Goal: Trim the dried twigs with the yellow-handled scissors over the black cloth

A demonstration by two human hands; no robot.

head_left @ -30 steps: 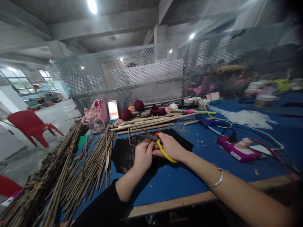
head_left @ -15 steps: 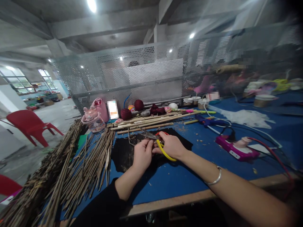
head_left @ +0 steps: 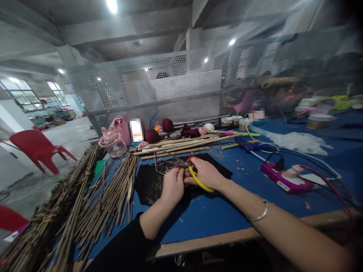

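My right hand (head_left: 205, 173) is closed around scissors (head_left: 195, 177) with one yellow and one red handle. Their metal blades point left, over the black cloth (head_left: 149, 185) on the blue table. Pinched closed beside the blades is my left hand (head_left: 172, 185), its fingertips close to those of the right. A thin bent twig (head_left: 155, 164) sticks out from the far side of the left hand; the fingers hide its other end. Small plant scraps lie on the cloth around the blades.
Many thin dry sticks (head_left: 110, 200) and a thick bundle of stalks (head_left: 42, 226) lie at left. Behind the cloth are longer rods (head_left: 176, 145), yarn balls (head_left: 152, 136) and a pink container (head_left: 121, 128). A purple power strip (head_left: 286, 179), cables and a blue glue gun (head_left: 246, 145) are at right.
The whole view has shifted slightly. Both hands keep nearly the same place over the cloth, and the scissors stay in the right hand.
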